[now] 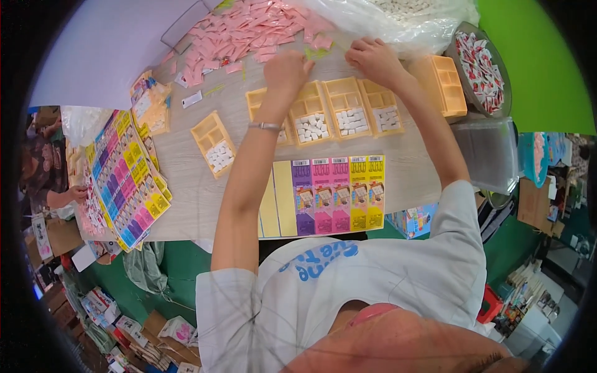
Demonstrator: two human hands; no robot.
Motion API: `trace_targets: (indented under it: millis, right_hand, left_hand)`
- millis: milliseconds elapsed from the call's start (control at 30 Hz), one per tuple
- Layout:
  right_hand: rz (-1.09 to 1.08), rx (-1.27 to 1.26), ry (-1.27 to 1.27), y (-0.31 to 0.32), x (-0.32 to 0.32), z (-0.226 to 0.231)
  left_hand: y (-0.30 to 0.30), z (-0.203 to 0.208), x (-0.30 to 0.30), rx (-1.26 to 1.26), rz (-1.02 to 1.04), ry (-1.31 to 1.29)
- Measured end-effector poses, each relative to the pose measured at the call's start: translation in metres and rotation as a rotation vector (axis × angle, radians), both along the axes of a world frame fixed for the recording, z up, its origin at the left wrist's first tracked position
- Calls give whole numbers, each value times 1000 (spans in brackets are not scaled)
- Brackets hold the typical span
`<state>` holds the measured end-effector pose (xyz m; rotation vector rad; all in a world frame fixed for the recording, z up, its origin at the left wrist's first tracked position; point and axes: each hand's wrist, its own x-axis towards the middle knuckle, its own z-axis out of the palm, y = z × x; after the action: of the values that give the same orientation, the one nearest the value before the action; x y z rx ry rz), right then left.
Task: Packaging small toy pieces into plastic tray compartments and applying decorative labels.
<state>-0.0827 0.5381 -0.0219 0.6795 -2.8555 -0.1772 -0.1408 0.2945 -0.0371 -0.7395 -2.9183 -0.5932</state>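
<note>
My left hand (287,71) is at the far side of the table, its fingers curled in beside a few thin yellow-green pieces (317,52). Across from it, my right hand (375,60) bends its fingers down near the clear plastic bag (429,31). What either hand pinches is hidden or too small to make out. Below them stands a row of pale orange compartment trays (344,101), with small white pieces (312,128) in their near sections. My left forearm partly covers the row's left end. A separate tray (208,132) with white pieces lies to the left.
Pink packets (242,31) are heaped at the far left. A bin of red-and-white sachets (479,71) and stacked trays (438,84) stand right. Printed card sheets (339,196) lie at the near edge, more sheets (127,180) at left. Another person's hand (78,193) shows far left.
</note>
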Motion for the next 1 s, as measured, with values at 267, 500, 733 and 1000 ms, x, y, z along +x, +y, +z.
trace_targets:
  millis: [267,500,733,1000]
  right_hand:
    - [31,-492,-68,-46,42,-1]
    - [-145,-259,72,-45,-33,-15]
    - [-139,-109,12,-46,-41,-37]
    - [-148,-204,102,-67,-21,-10]
  left_hand:
    - [4,-10,-19,101,126,-86]
    - [-10,3,-16,93,136,-138]
    - [-110,21,-20,286,-5,-196]
    - [-139,14,21,93,-32,-156]
